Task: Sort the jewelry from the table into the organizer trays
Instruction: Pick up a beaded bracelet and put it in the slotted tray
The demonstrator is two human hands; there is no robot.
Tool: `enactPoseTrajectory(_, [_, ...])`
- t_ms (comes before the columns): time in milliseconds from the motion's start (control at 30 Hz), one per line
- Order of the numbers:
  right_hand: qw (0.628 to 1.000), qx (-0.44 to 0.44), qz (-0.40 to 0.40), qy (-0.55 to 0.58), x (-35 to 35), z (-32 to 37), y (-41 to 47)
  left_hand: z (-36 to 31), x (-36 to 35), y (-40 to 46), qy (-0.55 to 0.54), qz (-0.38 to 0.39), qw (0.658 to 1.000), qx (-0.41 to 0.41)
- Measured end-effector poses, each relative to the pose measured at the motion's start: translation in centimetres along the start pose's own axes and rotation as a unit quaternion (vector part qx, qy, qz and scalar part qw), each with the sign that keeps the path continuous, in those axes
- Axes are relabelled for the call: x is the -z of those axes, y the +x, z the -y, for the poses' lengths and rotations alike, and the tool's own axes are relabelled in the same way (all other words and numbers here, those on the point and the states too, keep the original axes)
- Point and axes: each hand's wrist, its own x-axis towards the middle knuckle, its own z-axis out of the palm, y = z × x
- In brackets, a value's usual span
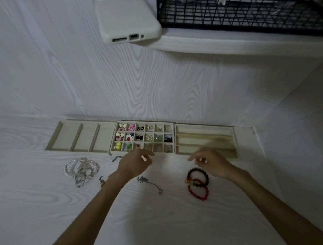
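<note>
Three pale wooden organizer trays stand in a row against the wall. The left tray (62,138) has long bare slots, the middle grid tray (113,143) holds several small earrings and charms, and the right tray (205,128) has horizontal slots. My left hand (135,163) hovers at the grid tray's front edge with its fingertips drawn together; anything between them is too small to see. My right hand (213,162), blurred and loosely curled, is in front of the right tray and holds nothing visible. Red and black bead bracelets (198,184) lie just below it.
A pile of pearl and silver bracelets (82,171) lies at the left on the white table (38,198). A silver chain (150,183) and two small chain pieces (102,181) lie near my left wrist. A white phone (126,17) and a black wire basket (244,11) are above.
</note>
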Motion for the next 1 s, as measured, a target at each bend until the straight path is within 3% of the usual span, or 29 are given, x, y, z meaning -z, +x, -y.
enactPoseTrajectory(133, [0.998,-0.054,0.021,-0.037,-2.5,-1.9,-2.7,1.9,-2.6,-2.6,0.054,0.010,0.998,-0.016])
enactPoseTrajectory(300, [0.985,-0.114,-0.041,-0.119,-5.8,-2.3,-4.0,2.1,-6.1,-4.3,0.143,0.073,0.984,-0.073])
enactPoseTrajectory(400, [0.975,-0.176,-0.095,-0.093,-7.5,-2.2,-4.1,1.8,-7.4,-4.9,0.123,0.096,0.986,-0.059])
enactPoseTrajectory(533, [0.958,-0.195,-0.212,-0.001,-9.0,-2.4,-3.9,1.3,-8.0,-5.3,0.077,0.085,0.993,-0.027])
enactPoseTrajectory(700, [0.961,-0.195,-0.189,0.059,-9.2,-1.8,-4.0,-0.4,-7.7,-5.1,0.058,0.056,0.996,0.027])
enactPoseTrajectory(867, [0.971,-0.126,-0.162,0.122,-7.5,0.6,-4.6,-3.2,-6.7,-5.2,-0.195,0.078,0.976,0.049])
enactPoseTrajectory(1000, [0.970,-0.033,-0.101,0.218,-5.1,4.7,-4.9,-3.9,-4.9,-6.0,-0.291,0.099,0.951,0.048])
